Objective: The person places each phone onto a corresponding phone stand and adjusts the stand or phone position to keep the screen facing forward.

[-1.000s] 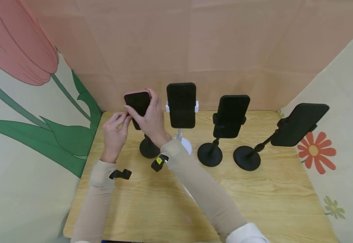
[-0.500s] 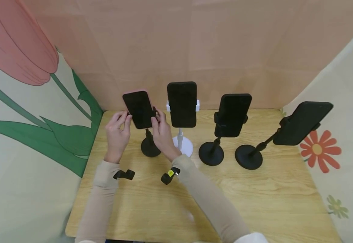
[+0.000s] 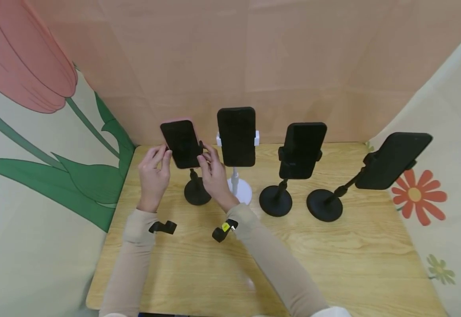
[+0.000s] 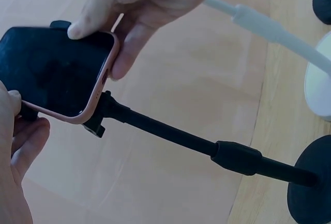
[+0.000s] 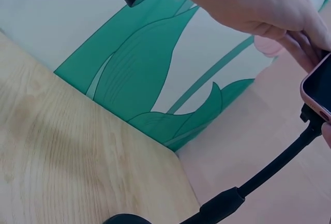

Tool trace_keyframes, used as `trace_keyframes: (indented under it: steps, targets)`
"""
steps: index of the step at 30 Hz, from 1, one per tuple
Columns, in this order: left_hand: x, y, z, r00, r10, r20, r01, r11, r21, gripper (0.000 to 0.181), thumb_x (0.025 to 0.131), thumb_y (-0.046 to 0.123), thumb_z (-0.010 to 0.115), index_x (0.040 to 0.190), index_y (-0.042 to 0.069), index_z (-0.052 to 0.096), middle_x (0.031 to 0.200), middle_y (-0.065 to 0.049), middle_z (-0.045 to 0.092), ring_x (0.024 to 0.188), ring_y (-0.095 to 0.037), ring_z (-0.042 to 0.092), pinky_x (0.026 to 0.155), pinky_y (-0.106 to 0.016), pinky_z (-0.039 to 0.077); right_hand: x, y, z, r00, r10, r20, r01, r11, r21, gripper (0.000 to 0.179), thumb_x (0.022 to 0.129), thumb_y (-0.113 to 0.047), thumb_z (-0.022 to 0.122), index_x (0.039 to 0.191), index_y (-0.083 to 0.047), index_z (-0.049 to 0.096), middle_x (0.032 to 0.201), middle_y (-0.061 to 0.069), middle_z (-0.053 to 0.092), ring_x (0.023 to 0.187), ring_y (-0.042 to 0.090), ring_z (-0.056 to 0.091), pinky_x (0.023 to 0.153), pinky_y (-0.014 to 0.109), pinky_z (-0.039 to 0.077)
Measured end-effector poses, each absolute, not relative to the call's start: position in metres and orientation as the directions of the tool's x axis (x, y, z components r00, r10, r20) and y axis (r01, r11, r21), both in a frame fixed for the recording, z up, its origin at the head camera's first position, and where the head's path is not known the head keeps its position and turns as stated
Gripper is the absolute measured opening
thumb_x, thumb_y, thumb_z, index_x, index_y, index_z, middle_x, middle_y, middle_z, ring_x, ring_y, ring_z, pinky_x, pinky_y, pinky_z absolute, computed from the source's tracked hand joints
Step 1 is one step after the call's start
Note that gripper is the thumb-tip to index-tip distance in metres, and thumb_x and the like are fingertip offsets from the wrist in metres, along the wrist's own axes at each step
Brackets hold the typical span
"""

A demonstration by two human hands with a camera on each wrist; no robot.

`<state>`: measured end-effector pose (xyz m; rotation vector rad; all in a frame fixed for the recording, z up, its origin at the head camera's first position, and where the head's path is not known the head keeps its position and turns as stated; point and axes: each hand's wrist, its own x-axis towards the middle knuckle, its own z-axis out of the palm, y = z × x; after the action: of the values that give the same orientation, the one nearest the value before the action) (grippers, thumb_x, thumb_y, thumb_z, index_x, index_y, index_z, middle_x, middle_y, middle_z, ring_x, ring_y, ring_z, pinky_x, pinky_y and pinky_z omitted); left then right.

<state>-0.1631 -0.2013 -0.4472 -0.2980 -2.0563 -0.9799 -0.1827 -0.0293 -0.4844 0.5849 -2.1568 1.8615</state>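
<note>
A smartphone in a pink case sits tilted in the clamp of a black phone stand, screen facing me. My left hand pinches its left edge, thumb at the front; in the left wrist view this thumb lies beside a black clamp arm. On the opposite edge, my right hand holds the phone near the lower corner, its thumb on the screen side. The left wrist view shows the right hand's fingers behind the phone edge. Most of the clamp is hidden behind the phone.
Close to the right hand stands a white stand with a black phone. Two black stands with black phones are farther right on the wooden table. A pink backdrop hangs behind; a tulip-printed cloth is at left.
My right hand has come down from the phone's upper right corner to its lower right edge, uncovering the screen. The left hand stays at the left edge. Little differs over the last half second.
</note>
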Motion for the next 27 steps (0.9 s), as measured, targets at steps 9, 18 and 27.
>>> trace_keyframes:
  steps: [9,18,27]
  targets:
    - [-0.1642,-0.2008,-0.4481,-0.630,-0.138,0.765,0.526,0.649,0.550,0.021,0.097,-0.001,0.068,0.114,-0.011,0.074,0.097,-0.025,0.071,0.083,-0.036,0.068,0.075,-0.046,0.057,-0.1796,-0.0298,-0.4815,-0.892,-0.131,0.433,-0.444,0.078,-0.892,0.042,0.107,-0.005,0.052,0.147,0.003,0.044,0.125,0.025,0.069,0.115,0.035,0.067,0.085,0.045,0.057]
    - [-0.1641,-0.1994,-0.4493,-0.616,-0.165,0.770,0.539,0.624,0.565,0.020,0.094,-0.005,0.069,0.112,-0.012,0.074,0.095,-0.025,0.070,0.080,-0.037,0.067,0.079,-0.018,0.049,-0.1783,-0.0287,-0.4834,-0.878,-0.143,0.457,-0.472,0.105,-0.875,0.040,0.108,-0.009,0.052,0.146,0.001,0.045,0.125,0.023,0.070,0.111,0.033,0.069,0.086,0.044,0.059]
    - [-0.1603,-0.1993,-0.4492,-0.635,-0.162,0.756,0.524,0.628,0.575,0.022,0.096,-0.002,0.068,0.116,-0.010,0.073,0.098,-0.025,0.070,0.083,-0.036,0.067,0.083,-0.016,0.051,-0.1780,-0.0280,-0.4831,-0.872,-0.150,0.465,-0.482,0.107,-0.870,0.040,0.109,-0.010,0.051,0.146,0.003,0.044,0.122,0.024,0.070,0.109,0.033,0.070,0.086,0.040,0.060]
